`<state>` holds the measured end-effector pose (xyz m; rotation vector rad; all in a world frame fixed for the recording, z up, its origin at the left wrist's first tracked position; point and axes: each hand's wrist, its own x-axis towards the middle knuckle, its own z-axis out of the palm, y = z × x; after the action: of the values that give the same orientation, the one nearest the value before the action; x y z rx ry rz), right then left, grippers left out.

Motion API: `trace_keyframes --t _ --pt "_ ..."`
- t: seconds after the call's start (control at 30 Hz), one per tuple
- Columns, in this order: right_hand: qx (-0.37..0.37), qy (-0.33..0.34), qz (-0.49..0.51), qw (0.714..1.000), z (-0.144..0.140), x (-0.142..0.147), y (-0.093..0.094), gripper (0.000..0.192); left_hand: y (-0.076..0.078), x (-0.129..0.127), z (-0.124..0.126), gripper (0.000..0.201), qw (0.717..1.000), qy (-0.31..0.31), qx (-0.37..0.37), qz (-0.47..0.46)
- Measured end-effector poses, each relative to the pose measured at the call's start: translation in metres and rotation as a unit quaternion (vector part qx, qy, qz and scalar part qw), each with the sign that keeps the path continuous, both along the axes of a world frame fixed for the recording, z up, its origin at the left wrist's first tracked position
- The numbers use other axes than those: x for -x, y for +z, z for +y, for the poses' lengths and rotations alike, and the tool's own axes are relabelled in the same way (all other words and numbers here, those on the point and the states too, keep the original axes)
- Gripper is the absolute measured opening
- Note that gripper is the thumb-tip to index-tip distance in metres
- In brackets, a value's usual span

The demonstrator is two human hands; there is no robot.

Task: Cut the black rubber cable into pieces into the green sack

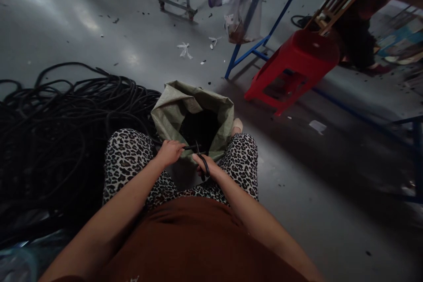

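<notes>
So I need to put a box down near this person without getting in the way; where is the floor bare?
Bare grey floor lies to the person's right, between the right knee and the red stool. More lies beyond the sack, with only small scraps. The left is crowded: black cable is piled against the leg.

A big pile of black cables (56,141) lies on the grey floor (99,31). A red plastic stool (294,68) stands by a blue metal frame (251,48). A clear plastic bag (239,0) hangs there. White scraps (184,50) lie about.
</notes>
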<state>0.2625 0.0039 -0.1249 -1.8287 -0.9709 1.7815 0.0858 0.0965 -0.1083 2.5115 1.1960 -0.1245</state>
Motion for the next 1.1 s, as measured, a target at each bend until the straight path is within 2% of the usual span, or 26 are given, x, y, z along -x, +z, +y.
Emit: trace_keyframes --t 0.37,0.8,1.1 --pt "-0.015 -0.026 -0.039 0.999 0.002 -0.002 0.012 0.041 -0.007 -0.001 0.001 0.030 1.000 0.000 -0.006 0.001" --pt "-0.010 0.012 -0.092 0.996 0.001 -0.002 0.015 0.031 -0.005 -0.003 0.001 0.030 0.999 -0.003 -0.001 0.035" --pt "-0.005 -0.040 -0.072 0.997 -0.003 -0.004 0.007 0.035 -0.005 -0.001 0.003 0.030 0.999 0.033 -0.018 0.014"
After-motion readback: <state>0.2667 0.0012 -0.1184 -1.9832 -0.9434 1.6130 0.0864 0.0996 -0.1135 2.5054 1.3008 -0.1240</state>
